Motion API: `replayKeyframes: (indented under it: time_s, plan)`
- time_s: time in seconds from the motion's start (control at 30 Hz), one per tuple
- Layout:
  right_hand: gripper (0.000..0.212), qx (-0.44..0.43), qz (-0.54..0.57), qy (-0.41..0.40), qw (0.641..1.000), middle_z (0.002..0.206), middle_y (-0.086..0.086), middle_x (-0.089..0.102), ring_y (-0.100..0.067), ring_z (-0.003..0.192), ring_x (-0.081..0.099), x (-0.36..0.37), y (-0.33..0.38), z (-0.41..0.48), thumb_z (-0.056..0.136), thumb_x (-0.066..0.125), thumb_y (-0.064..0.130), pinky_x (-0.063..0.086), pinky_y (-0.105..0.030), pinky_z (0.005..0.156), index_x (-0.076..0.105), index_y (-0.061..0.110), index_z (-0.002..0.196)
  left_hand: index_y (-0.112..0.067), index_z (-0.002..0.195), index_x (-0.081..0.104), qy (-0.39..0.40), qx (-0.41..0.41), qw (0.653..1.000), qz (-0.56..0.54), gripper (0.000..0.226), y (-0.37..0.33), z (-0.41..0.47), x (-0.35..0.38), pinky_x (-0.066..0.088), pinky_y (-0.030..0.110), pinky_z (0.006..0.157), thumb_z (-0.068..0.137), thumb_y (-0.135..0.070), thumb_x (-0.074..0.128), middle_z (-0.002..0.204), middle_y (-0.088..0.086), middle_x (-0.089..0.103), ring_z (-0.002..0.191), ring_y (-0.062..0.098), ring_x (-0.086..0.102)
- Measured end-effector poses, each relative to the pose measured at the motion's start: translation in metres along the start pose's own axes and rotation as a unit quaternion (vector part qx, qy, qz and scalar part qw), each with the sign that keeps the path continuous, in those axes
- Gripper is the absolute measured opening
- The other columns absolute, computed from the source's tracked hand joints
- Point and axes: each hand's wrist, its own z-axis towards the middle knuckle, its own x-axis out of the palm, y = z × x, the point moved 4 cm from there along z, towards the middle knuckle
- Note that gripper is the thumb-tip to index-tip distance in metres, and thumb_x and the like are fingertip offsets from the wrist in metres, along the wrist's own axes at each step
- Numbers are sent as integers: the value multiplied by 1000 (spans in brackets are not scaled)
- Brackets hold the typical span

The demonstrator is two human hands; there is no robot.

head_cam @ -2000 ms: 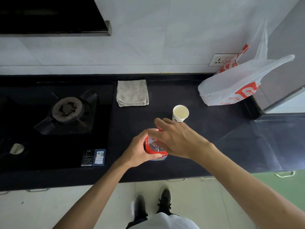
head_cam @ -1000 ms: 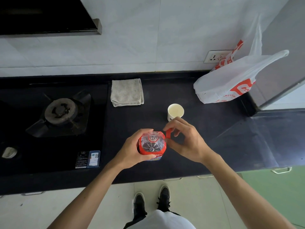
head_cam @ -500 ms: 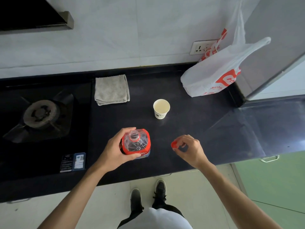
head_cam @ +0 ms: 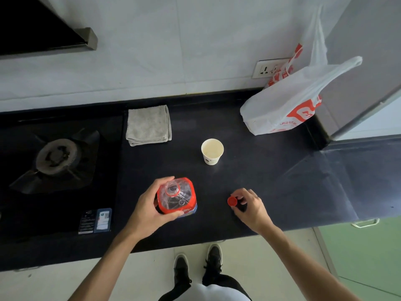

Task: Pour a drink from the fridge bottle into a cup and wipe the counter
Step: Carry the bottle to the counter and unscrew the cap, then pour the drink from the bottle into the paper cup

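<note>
A clear plastic bottle (head_cam: 176,197) with a red label stands upright near the front of the black counter (head_cam: 271,170), its mouth uncovered. My left hand (head_cam: 149,210) grips the bottle from its left side. To the right, my right hand (head_cam: 249,206) pinches the red cap (head_cam: 232,201) low over the counter; whether the cap touches the surface I cannot tell. A white paper cup (head_cam: 212,151) stands upright beyond the bottle and the cap, apart from both hands. A folded grey cloth (head_cam: 149,125) lies at the back of the counter, left of the cup.
A gas hob with a burner (head_cam: 57,157) fills the counter's left part. A white and red plastic bag (head_cam: 288,107) sits at the back right, below a wall socket (head_cam: 268,69). A range hood (head_cam: 43,29) hangs upper left. My shoes (head_cam: 198,266) stand on the floor below.
My right hand unscrewed the red cap from the bottle and carried it to the right, down toward the counter. My left hand kept its hold on the bottle. The view shifted slightly.
</note>
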Motion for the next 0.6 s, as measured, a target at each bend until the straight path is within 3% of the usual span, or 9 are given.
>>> replayKeyframes:
  time_s: [0.17, 0.33, 0.5, 0.6]
  plan:
    - [35, -16, -5, 5, 1000, 101, 6, 60, -10, 93, 55, 0, -4, 3, 81, 76, 11, 46, -11, 76, 60, 22, 110, -42, 134, 46, -14, -3, 1000, -2, 88, -3, 4, 0, 59, 27, 86, 63, -24, 94, 128, -26, 52, 123, 5, 55]
    - [41, -16, -12, 22, 1000, 108, 8, 58, -11, 97, 55, 2, -8, 2, 82, 76, 12, 44, -6, 78, 60, 22, 119, -42, 134, 45, -18, -10, 1000, -5, 86, -4, 11, -4, 59, 24, 84, 64, -24, 92, 128, -30, 50, 124, 2, 53]
    - [51, -7, 5, 3, 1000, 114, 13, 57, -5, 98, 54, -11, -1, 14, 83, 79, 25, 48, -18, 86, 58, 21, 130, -41, 135, 44, -17, -18, 1000, -2, 88, -2, 17, -9, 59, 24, 84, 64, -21, 92, 128, -29, 49, 124, 0, 52]
    - [67, 11, 60, -43, 997, 119, 11, 60, -4, 99, 55, -21, 7, 45, 76, 85, 23, 40, -8, 82, 53, 20, 135, -39, 136, 43, -16, -21, 1000, -6, 89, -1, 18, -10, 59, 24, 85, 65, -18, 92, 127, -31, 49, 123, -1, 52]
